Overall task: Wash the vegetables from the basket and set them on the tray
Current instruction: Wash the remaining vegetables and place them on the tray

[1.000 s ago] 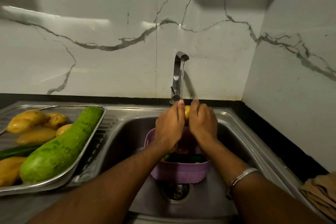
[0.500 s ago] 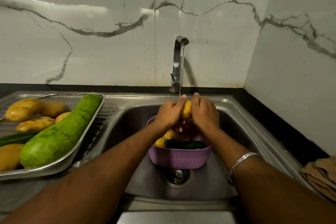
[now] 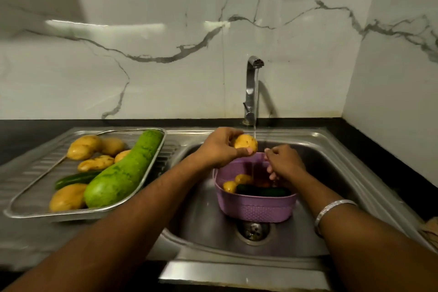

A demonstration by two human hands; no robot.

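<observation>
My left hand [image 3: 219,149] grips a yellow potato [image 3: 245,143] just left of the water stream, above the far rim of the purple basket [image 3: 256,208]. My right hand [image 3: 283,163] hovers over the basket with its fingers loosely curled and nothing in them. The basket stands in the sink and holds two potatoes [image 3: 231,186], a dark green cucumber [image 3: 263,190] and something red, partly hidden. The steel tray [image 3: 30,199] on the drainboard at left carries several potatoes [image 3: 83,148], a large green gourd [image 3: 125,172] and a cucumber [image 3: 75,179].
The tap [image 3: 251,87] runs a thin stream into the steel sink [image 3: 331,168]; the drain [image 3: 253,230] lies in front of the basket. Marble walls close the back and right. A brown cloth [image 3: 430,230] lies at the right edge.
Both hands held the potato under the stream before. Now my left hand alone holds it and has drawn it left, while my right hand has let go and dropped toward the basket.
</observation>
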